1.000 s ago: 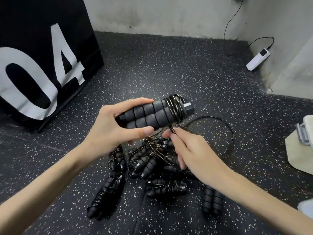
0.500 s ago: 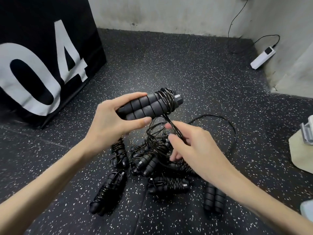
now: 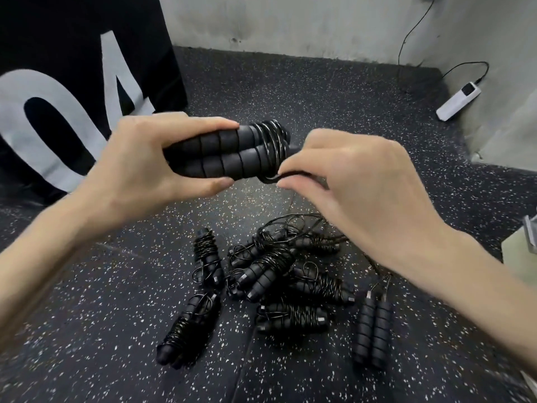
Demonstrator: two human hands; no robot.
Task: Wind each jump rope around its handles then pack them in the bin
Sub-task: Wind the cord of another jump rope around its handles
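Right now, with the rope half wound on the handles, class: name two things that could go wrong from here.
1. The right hand pinches the thin black rope just beside the coils; if that grip slips, the turns on the paired black foam handles held by the left hand may spring loose.
2. The slack trails down toward the pile of wound black ropes on the speckled floor and could snag there.

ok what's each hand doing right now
Left hand: grips the paired handles.
Right hand: pinches the rope just below the coils.
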